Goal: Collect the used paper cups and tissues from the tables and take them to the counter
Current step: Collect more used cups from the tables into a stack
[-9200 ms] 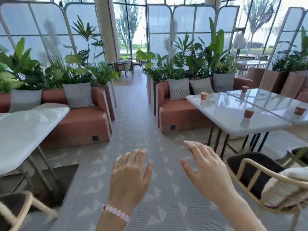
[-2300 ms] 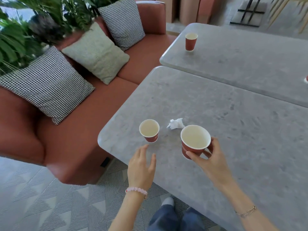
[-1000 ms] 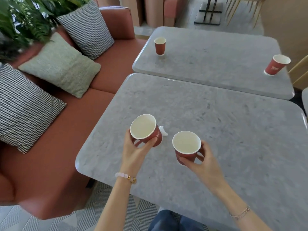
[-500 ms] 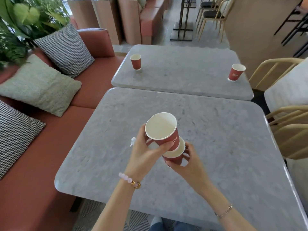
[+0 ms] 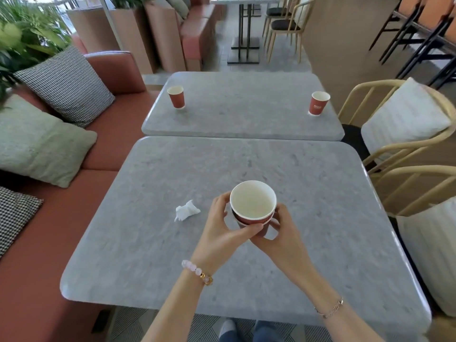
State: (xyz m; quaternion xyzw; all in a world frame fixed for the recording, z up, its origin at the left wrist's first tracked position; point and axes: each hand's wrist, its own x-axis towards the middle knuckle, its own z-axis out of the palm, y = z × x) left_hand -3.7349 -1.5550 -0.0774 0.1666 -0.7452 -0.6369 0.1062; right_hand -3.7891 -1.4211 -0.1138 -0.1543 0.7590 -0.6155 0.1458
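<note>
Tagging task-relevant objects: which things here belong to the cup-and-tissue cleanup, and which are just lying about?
Job: stacked cups, gripped by left hand and right hand; crumpled tissue; far-left cup; far-right cup.
Just there: sofa; cushions; chairs; plants.

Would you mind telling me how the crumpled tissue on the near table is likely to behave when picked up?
The tissue looks loosely crumpled and thin, so it is probably very light and soft, collapsing under a pinch. Lying loose on the smooth table, it may slide if brushed. Its irregular shape suggests it will not roll.
</note>
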